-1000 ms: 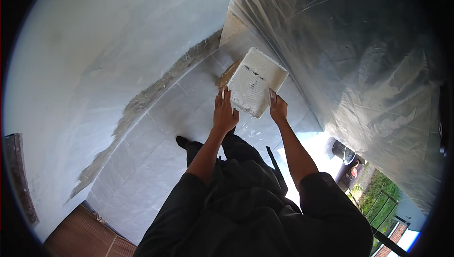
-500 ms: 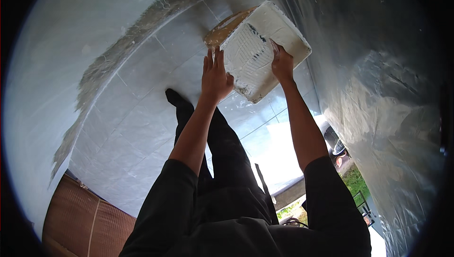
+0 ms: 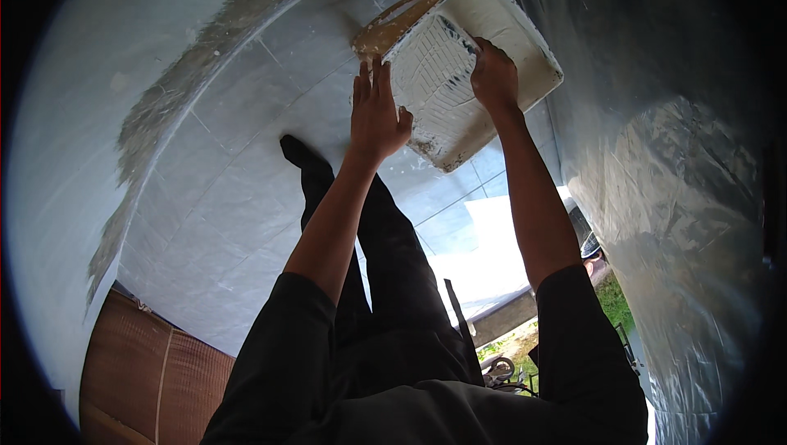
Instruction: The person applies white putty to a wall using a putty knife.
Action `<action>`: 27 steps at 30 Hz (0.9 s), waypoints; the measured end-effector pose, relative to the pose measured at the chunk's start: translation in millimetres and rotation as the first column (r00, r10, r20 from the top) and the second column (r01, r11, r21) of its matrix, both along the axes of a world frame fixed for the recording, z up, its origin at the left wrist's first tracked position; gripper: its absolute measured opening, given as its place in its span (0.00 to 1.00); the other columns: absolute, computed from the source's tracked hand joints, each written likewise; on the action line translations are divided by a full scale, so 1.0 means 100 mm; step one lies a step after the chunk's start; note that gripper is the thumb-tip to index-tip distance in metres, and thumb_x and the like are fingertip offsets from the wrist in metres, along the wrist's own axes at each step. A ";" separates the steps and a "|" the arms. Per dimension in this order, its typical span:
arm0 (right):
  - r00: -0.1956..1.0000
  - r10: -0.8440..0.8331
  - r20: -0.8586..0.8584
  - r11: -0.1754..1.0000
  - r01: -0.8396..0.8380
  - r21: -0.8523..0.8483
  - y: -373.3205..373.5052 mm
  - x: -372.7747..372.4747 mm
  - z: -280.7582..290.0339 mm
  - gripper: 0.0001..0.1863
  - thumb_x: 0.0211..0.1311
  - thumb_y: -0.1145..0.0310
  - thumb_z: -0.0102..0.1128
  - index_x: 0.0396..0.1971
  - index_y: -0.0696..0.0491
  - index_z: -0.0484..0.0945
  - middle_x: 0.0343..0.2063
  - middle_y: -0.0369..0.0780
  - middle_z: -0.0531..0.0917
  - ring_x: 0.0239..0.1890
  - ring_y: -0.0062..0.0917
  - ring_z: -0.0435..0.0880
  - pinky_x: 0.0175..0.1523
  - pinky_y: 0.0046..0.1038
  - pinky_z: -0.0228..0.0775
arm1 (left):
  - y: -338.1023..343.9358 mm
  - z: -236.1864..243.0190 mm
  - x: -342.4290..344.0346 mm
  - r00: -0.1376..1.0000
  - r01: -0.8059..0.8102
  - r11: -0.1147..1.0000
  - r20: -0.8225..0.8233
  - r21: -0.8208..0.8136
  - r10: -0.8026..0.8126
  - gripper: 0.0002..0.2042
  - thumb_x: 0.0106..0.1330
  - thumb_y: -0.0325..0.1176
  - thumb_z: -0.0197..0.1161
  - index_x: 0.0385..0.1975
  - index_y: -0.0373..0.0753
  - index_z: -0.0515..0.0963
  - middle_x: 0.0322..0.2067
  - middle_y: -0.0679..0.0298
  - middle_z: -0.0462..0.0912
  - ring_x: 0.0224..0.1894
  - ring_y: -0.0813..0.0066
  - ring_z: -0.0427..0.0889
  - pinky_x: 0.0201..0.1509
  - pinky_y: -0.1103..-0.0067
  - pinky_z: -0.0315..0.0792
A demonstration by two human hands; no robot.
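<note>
A paint roller tray (image 3: 432, 88), coated in dried white paint with a ribbed slope, is tilted in front of me. Along its near left edge lies my left hand (image 3: 377, 121), fingers stretched out and thumb apart, touching the rim. My right hand (image 3: 496, 80) reaches over the tray's near right rim, its fingers curled over the ribbed part. Whatever those fingers hold, if anything, is hidden. A brown piece (image 3: 402, 25) with a slot-like opening adjoins the tray's far left side.
Grey tiles (image 3: 238, 174) cover the floor around my legs (image 3: 393, 256). A pale wall with a rough grey strip (image 3: 184, 88) curves along the left. Clear plastic sheeting (image 3: 680, 191) hangs on the right. Brown ribbed material (image 3: 156, 367) is at lower left; a vehicle wheel (image 3: 498, 370) shows outside.
My right hand has moved farther away from me over the tray. The tray has shifted slightly right, and its deep far end shows more. My left hand stays at its edge.
</note>
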State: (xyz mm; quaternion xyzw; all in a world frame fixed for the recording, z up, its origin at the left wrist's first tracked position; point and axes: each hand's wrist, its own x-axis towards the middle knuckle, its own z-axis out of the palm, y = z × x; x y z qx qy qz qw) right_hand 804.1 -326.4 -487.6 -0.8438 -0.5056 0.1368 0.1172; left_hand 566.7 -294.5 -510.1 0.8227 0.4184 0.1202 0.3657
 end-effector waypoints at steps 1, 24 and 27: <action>1.000 0.001 -0.002 1.000 -0.001 0.000 0.01 -0.02 0.00 0.14 0.70 0.74 0.51 0.51 0.53 0.81 0.39 0.50 0.86 0.44 0.47 0.84 0.51 0.45 0.76 | 0.01 0.00 0.00 1.000 -0.001 1.000 -0.002 0.000 0.001 0.45 0.55 0.29 0.64 0.73 0.29 0.47 0.74 0.38 0.50 0.76 0.31 0.49 0.79 0.51 0.47; 0.997 0.073 0.035 0.939 -0.080 0.336 0.00 -0.33 -0.05 0.18 0.49 0.86 0.58 0.40 0.53 0.82 0.35 0.38 0.88 0.40 0.37 0.87 0.47 0.40 0.78 | 0.05 0.01 -0.01 0.998 0.036 0.999 0.052 -0.009 -0.036 0.45 0.54 0.31 0.65 0.73 0.30 0.49 0.74 0.37 0.52 0.75 0.31 0.51 0.79 0.53 0.49; 0.998 0.055 0.010 0.955 -0.055 0.292 -0.34 -0.65 -0.21 0.19 0.48 0.85 0.58 0.40 0.50 0.81 0.39 0.32 0.87 0.44 0.30 0.85 0.49 0.39 0.71 | 0.03 0.03 0.05 0.998 0.028 0.997 0.064 -0.073 -0.023 0.43 0.55 0.31 0.64 0.72 0.29 0.51 0.74 0.35 0.50 0.75 0.30 0.49 0.79 0.49 0.46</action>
